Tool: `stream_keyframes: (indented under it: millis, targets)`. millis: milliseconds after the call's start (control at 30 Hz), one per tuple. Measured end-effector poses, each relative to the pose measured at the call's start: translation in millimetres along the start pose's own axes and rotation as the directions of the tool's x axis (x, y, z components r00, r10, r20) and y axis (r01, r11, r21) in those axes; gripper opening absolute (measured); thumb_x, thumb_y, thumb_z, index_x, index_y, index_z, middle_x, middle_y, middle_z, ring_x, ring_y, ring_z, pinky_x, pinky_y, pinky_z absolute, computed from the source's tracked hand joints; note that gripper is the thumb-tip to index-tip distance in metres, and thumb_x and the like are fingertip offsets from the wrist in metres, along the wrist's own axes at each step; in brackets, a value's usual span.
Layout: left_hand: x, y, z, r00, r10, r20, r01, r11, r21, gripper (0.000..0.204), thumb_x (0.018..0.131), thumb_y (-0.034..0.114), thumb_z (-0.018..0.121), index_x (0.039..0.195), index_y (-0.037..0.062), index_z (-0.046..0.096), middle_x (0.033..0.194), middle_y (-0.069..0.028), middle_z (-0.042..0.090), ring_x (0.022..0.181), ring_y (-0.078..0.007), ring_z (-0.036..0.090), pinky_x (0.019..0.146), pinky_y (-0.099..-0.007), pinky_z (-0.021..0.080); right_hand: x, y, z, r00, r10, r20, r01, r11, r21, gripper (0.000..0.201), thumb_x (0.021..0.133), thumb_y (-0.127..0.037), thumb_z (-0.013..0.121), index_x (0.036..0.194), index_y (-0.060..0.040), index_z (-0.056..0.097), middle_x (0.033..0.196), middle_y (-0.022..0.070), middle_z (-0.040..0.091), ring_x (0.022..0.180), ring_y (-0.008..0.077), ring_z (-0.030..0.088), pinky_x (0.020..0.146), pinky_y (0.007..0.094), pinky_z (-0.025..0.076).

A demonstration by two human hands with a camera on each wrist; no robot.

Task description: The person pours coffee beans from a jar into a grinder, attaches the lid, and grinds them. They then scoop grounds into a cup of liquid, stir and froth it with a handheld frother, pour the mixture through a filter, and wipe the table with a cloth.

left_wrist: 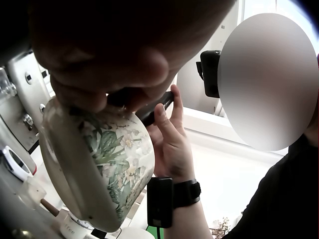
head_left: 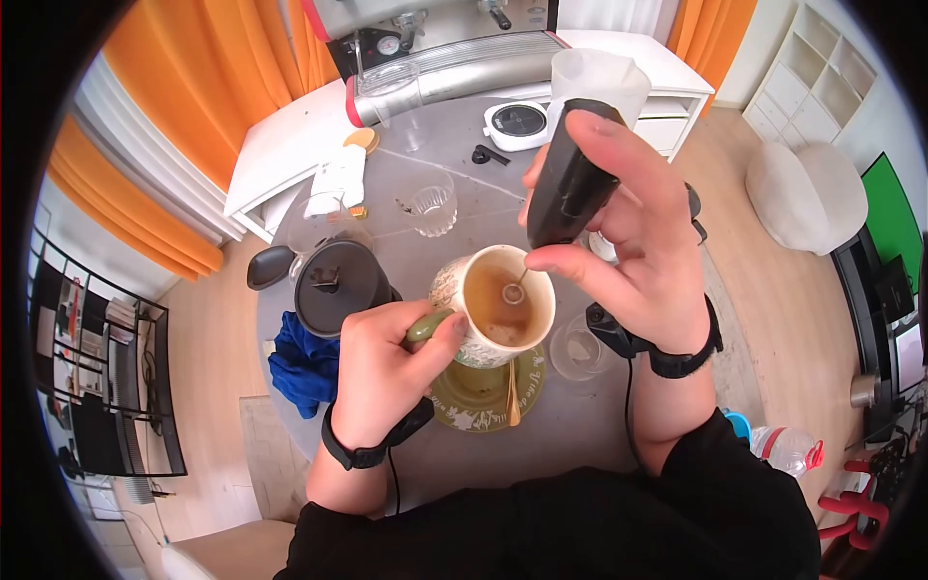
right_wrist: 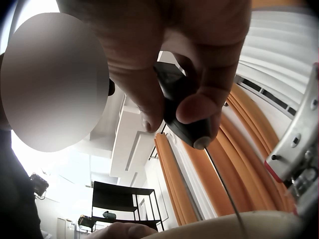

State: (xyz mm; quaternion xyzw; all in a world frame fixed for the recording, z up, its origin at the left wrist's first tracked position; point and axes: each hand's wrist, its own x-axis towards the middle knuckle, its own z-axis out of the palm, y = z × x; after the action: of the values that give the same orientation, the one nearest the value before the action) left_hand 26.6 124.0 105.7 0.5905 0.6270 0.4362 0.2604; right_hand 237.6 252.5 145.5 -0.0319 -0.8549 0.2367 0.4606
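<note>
My left hand (head_left: 387, 358) grips the green handle (head_left: 427, 326) of a floral mug (head_left: 448, 290) and holds it over a green saucer (head_left: 536, 382). Cloudy brown liquid (head_left: 493, 314) lies inside the mug. A black handheld milk frother (head_left: 570, 184) is held from above between the thumb and fingers of my right hand (head_left: 643, 232). Its thin shaft runs down into the mug, and the round whisk head (head_left: 512, 293) shows in the liquid. The right wrist view shows the frother's lower end (right_wrist: 201, 143) above the mug's rim (right_wrist: 249, 222). A golden spoon (head_left: 513, 396) lies on the saucer.
Left of the mug stands a black-lidded jug (head_left: 338, 290), with a blue cloth (head_left: 304, 365) beside it. A clear glass (head_left: 430, 208) is behind the mug, another glass (head_left: 577, 350) to its right. Farther back are a white scale (head_left: 517, 123), a tall translucent pitcher (head_left: 604, 82) and an espresso machine (head_left: 454, 77).
</note>
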Motion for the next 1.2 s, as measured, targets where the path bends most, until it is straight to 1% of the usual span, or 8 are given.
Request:
stream_keyframes:
  millis: [367,433,467,567,633,833,967,1200]
  targets:
    - [-0.6,-3.1,-3.7,1.000,0.006,0.007,-0.006,1.000,-0.013,0.022,0.086,0.013,0.074,0.074,-0.0025,0.065,0.055,-0.0096,0.049,0.048,-0.0194,0.042,0.049,-0.0322,0.037,-1.8,2.5,4.0,0.999,0.030,0.010,-0.031,0.999,0.037,0.088,0.078,0.010,0.078,0.151,-0.0101,0.032,0.121,0.0222,0.058,0.099,0.0259,0.067,0.078,0.0354,0.059]
    - [0.5,-5.5,-3.3,0.993,0.117,0.023,-0.117,0.993,-0.006,0.034,0.095,0.013,0.067,0.066,-0.0007,0.057,0.053,0.0013,0.050,0.041,-0.0038,0.047,0.039,-0.0226,0.032,-2.3,1.6,4.0,0.999,0.036,0.009,-0.036,0.999,0.033,0.089,0.079,0.011,0.077,0.151,-0.0105,0.031,0.122,0.0224,0.057,0.100,0.0266,0.067,0.079,0.0360,0.059]
    - [0.5,-5.6,-3.2,0.993,0.117,0.022,-0.117,0.993,-0.006,0.034,0.095,0.013,0.067,0.066,-0.0007,0.057,0.053,0.0013,0.050,0.041,-0.0038,0.047,0.039,-0.0226,0.032,-2.4,1.8,3.9,0.999,0.036,0.009,-0.036,0.999,0.033,0.089,0.079,0.011,0.077,0.151,-0.0105,0.031,0.122,0.0224,0.057,0.100,0.0266,0.067,0.079,0.0360,0.059]
    - [-0.1,-3.8,-3.0,0.993,0.119,0.021,-0.119,0.993,-0.002,0.034,0.095,0.013,0.067,0.066,-0.0006,0.057,0.053,0.0012,0.050,0.040,-0.0040,0.047,0.039,-0.0226,0.032,-2.6,1.9,3.4,1.000,0.027,0.012,-0.027,0.999,0.023,0.089,0.079,0.012,0.077,0.151,-0.0104,0.030,0.122,0.0227,0.056,0.100,0.0269,0.066,0.080,0.0360,0.058]
    - [-1.2,2.1,-3.6,1.000,0.002,0.005,-0.002,1.000,-0.005,0.020,0.086,0.013,0.074,0.075,-0.0026,0.066,0.056,-0.0101,0.050,0.048,-0.0199,0.044,0.050,-0.0323,0.037,-1.9,1.4,2.4,0.999,0.024,0.023,-0.025,0.999,0.030,0.089,0.079,0.012,0.077,0.151,-0.0099,0.030,0.122,0.0227,0.056,0.100,0.0268,0.066,0.079,0.0358,0.058]
    - [-1.3,0.1,-3.4,1.000,0.002,0.010,-0.002,1.000,-0.001,0.024,0.086,0.012,0.074,0.072,-0.0028,0.063,0.055,-0.0095,0.048,0.048,-0.0200,0.041,0.049,-0.0325,0.036,-2.1,0.8,1.8,0.999,0.024,0.021,-0.025,0.999,0.037,0.089,0.078,0.012,0.077,0.151,-0.0093,0.030,0.122,0.0228,0.056,0.100,0.0271,0.066,0.080,0.0359,0.059]
    - [-1.8,-0.4,-3.4,1.000,-0.010,0.012,0.010,1.000,0.004,0.023,0.086,0.013,0.074,0.073,-0.0029,0.064,0.055,-0.0098,0.049,0.048,-0.0200,0.042,0.049,-0.0324,0.037,-2.0,1.2,0.7,0.999,0.026,0.031,-0.026,1.000,0.010,0.089,0.078,0.012,0.077,0.151,-0.0093,0.030,0.122,0.0227,0.056,0.100,0.0272,0.066,0.079,0.0357,0.059]
    - [-2.0,-0.6,-3.8,1.000,-0.002,0.012,0.002,1.000,-0.010,0.021,0.086,0.013,0.075,0.075,-0.0029,0.066,0.055,-0.0102,0.050,0.048,-0.0197,0.043,0.049,-0.0322,0.037,-4.3,3.2,2.3,1.000,0.027,0.011,-0.027,0.999,0.043,0.089,0.078,0.012,0.077,0.151,-0.0095,0.031,0.123,0.0233,0.056,0.100,0.0277,0.067,0.079,0.0359,0.059]
